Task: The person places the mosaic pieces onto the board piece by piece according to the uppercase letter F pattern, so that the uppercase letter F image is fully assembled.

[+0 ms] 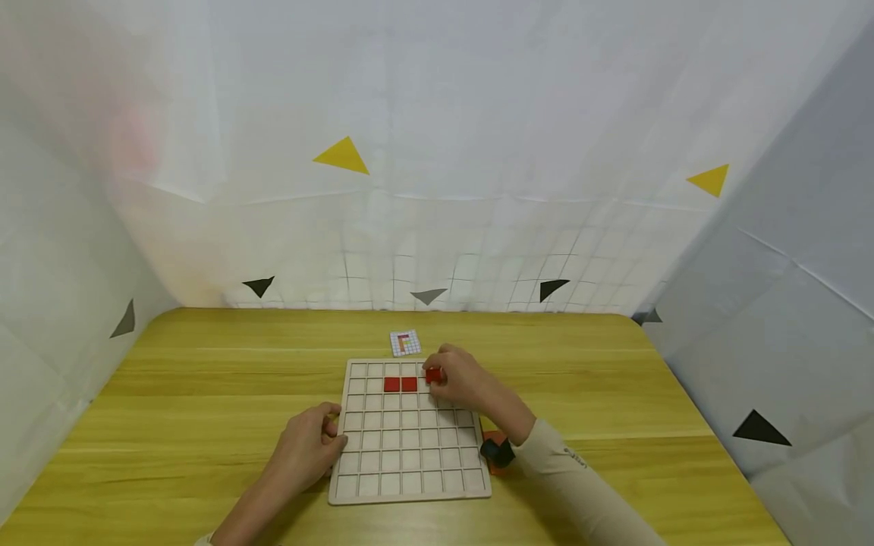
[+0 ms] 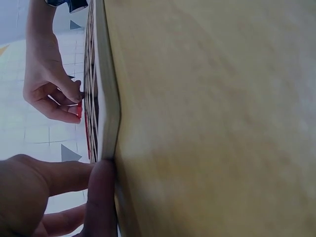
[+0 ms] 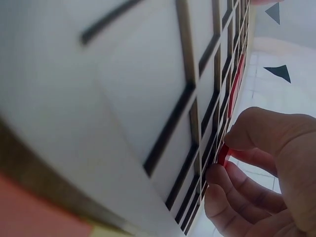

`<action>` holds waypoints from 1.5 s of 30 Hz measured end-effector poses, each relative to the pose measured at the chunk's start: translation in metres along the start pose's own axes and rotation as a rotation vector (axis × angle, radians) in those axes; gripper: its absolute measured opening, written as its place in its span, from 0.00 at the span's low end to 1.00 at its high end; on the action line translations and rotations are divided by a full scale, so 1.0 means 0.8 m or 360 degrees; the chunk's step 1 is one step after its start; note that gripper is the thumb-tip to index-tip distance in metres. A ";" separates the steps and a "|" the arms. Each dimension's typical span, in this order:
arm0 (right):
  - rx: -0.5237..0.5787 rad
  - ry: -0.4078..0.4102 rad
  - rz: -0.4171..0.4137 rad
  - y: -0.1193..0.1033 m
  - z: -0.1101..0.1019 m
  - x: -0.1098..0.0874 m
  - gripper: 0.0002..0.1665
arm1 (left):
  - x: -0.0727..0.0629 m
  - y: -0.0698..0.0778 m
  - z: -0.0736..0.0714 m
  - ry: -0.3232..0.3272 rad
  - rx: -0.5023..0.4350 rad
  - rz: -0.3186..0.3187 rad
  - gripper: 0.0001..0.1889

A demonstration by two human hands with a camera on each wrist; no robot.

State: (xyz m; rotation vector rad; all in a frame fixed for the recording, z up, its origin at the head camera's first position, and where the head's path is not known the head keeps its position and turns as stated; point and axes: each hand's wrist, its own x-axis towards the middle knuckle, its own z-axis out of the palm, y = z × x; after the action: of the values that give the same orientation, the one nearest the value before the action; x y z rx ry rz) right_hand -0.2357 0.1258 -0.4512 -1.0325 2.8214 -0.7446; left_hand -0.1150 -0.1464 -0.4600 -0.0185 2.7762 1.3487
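A pale wooden grid board lies on the table, its squares divided by thin raised lines. Two red square tiles sit side by side in its second row from the far edge. Over that row, at the right, my right hand pinches another red tile between thumb and fingers; the tile is tilted against the board's surface in the right wrist view. My left hand holds the board's left edge, its thumb lapping onto the rim and a finger against the side.
A small card with a coloured grid pattern lies beyond the board. Orange and black pieces lie by its right edge, partly hidden under my right forearm. White sheets with triangles enclose the table at back and sides.
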 end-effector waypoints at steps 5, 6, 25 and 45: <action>0.0001 0.0008 -0.0046 0.000 0.004 0.001 0.15 | 0.001 0.000 0.000 0.0006 0.0017 0.0013 0.23; -0.0001 0.0012 -0.0056 0.000 0.005 0.002 0.15 | 0.001 0.000 0.000 0.0006 0.0019 0.0013 0.23; -0.0042 -0.0040 -0.0006 -0.011 0.009 0.002 0.14 | 0.000 0.000 0.000 -0.0004 0.0003 0.0009 0.23; -0.0031 -0.0054 -0.0009 -0.013 0.007 0.002 0.16 | 0.001 0.001 -0.001 -0.0006 0.0034 0.0005 0.23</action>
State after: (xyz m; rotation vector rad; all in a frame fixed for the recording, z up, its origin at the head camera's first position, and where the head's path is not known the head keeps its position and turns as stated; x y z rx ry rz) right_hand -0.2292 0.1154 -0.4514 -1.0459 2.8042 -0.6947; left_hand -0.1156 -0.1465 -0.4589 -0.0106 2.7885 1.3180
